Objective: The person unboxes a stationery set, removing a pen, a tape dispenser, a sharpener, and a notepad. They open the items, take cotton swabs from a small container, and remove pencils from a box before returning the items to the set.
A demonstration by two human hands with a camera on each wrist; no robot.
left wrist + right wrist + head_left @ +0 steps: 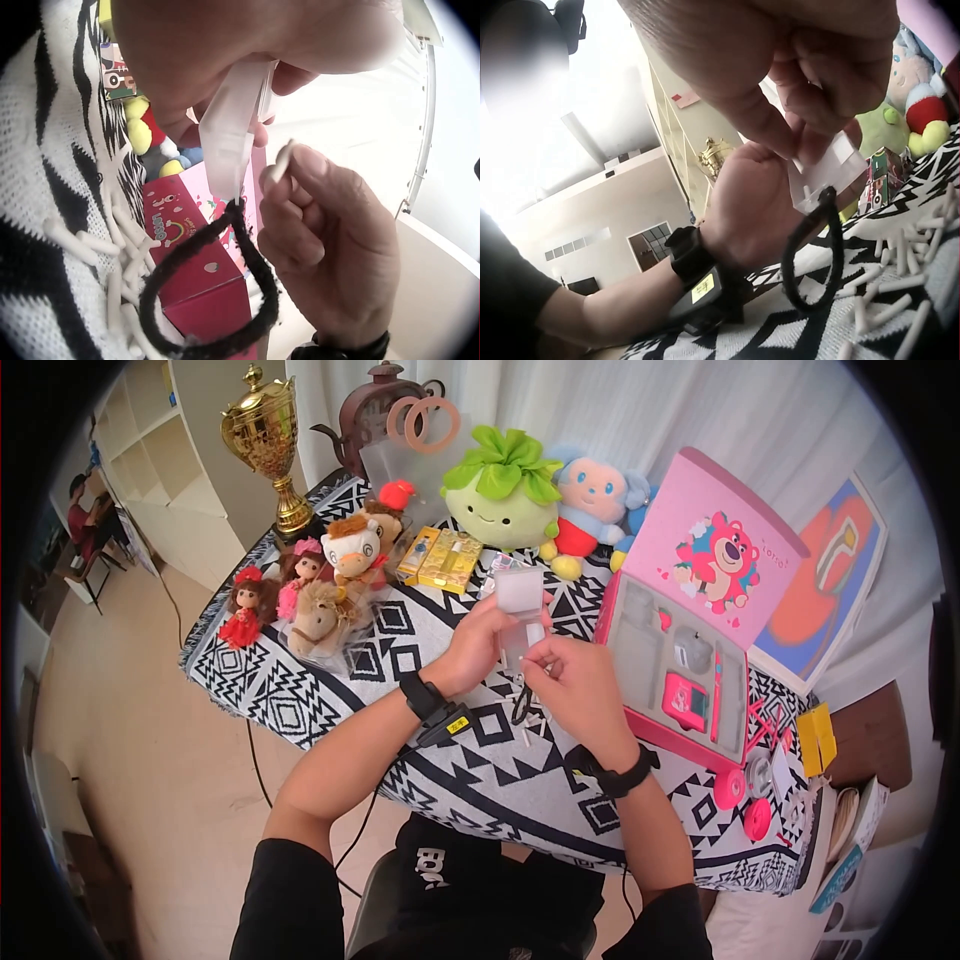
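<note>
My left hand [475,650] grips a small translucent white plastic case [229,139], with its squarish lid [518,590] raised in the head view. From the case's lower end hangs a fuzzy black cord loop [180,253]. Beside the case, my right hand [575,685] pinches a short, thin white stick [282,163] between thumb and forefinger; in the left wrist view the stick is apart from the case. Several similar loose white sticks [901,255] lie scattered on the patterned cloth below the hands.
An open pink box [655,728] with a bear on its lid stands to the right. Behind are a green plush [500,515], a blue plush [592,490] and yellow boxes [450,562]. Dolls [243,612] and a gold trophy [265,440] stand left.
</note>
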